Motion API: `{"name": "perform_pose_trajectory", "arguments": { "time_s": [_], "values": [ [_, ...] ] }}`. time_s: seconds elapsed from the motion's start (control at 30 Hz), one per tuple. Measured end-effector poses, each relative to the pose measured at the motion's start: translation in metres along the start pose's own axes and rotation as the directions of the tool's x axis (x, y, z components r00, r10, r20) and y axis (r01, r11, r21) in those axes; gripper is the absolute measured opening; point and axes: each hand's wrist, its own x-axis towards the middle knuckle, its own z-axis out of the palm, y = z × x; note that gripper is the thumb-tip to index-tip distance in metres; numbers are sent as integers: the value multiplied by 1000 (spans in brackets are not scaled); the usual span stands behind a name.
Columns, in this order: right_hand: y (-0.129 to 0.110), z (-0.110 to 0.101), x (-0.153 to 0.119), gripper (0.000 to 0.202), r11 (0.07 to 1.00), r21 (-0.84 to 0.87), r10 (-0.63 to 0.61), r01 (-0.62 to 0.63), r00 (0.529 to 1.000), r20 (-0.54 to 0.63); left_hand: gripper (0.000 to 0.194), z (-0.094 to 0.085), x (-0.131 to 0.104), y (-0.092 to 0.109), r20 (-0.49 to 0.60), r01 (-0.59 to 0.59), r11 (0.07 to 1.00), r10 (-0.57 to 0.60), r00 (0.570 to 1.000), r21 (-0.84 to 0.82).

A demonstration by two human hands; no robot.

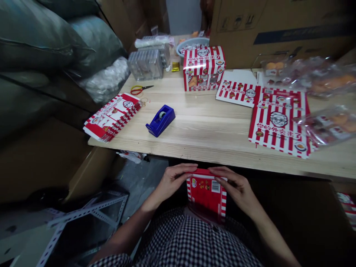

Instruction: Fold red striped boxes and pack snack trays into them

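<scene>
Below the table's front edge, a red carton with white-striped sides and a barcode stands upright against my lap. My left hand pinches its upper left edge between thumb and fingers. At the upper right edge, my right hand grips the same carton, fingers laid along the top fold. On the table ahead sits a blue tape dispenser. A stack of flat red-and-white cartons lies to its left, and a folded striped box with a window stands at the back.
Yellow-handled scissors lie near the left stack. Flat striped cartons and clear bags of toy food cover the table's right side. Clear plastic cases and a bowl stand behind. A metal frame is at lower left.
</scene>
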Motion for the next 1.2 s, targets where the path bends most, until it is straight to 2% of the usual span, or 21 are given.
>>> {"name": "perform_pose_trajectory", "arguments": {
  "time_s": [0.1,0.2,0.27,0.33,0.43,0.53,0.6,0.63,0.67,0.7,0.73,0.77,0.8,0.83,0.9,0.97,1.1,1.2],
  "values": [
    [-25,-1,1,26,997,-42,-62,60,997,-54,22,-4,9,18,-21,-22,999,22,1000,-41],
    [-45,-5,7,25,993,-67,-105,94,978,-180,22,-8,24,37,-57,-39,993,33,998,-111],
    [-50,-7,12,21,994,-55,-110,99,964,-241,25,-12,35,45,-40,-15,991,9,999,-137],
    [-49,-8,16,17,996,-15,-88,87,963,-256,26,-16,44,48,1,8,996,-8,1000,-93],
    [-42,-7,22,19,998,59,-11,24,979,-201,24,-18,48,45,24,29,999,-28,999,-43],
    [-34,-4,28,24,999,37,8,-4,996,-94,26,-13,45,36,53,96,992,-91,994,-85],
    [-27,-3,32,26,1000,22,9,-8,999,-52,29,-16,45,29,73,90,993,-85,994,-71],
    [-24,-4,34,27,999,27,20,-19,999,-47,32,-23,47,27,48,53,998,-51,998,-36],
    [-20,-5,34,28,999,35,35,-33,998,-53,35,-34,50,25,-23,3,1000,-2,1000,24],
    [-17,-7,34,30,998,41,50,-47,997,-65,38,-50,54,24,-139,-39,993,54,989,109],
    [-14,-9,34,32,997,43,59,-56,995,-80,39,-68,59,24,-277,-51,978,107,955,202],
    [-11,-12,33,34,997,43,64,-60,993,-96,36,-88,65,24,-422,-12,958,137,896,287],
    [-8,-14,32,35,997,41,67,-62,992,-110,31,-109,71,24,-535,70,941,126,835,331],
    [-6,-17,31,35,997,40,67,-63,990,-123,27,-128,77,23,-590,157,935,67,805,319],
    [-3,-19,29,34,997,39,70,-66,988,-138,25,-158,88,22,-572,272,929,-86,816,249],
    [-2,-19,29,33,997,45,76,-70,986,-150,30,-174,97,20,-478,325,927,-204,854,185],
    [-4,-17,29,34,994,69,92,-82,983,-160,36,-177,106,19,-353,365,929,-321,879,66],
    [-8,-17,28,35,992,81,113,-101,979,-171,39,-176,107,19,-354,353,935,-341,871,-34]
  ]
}}
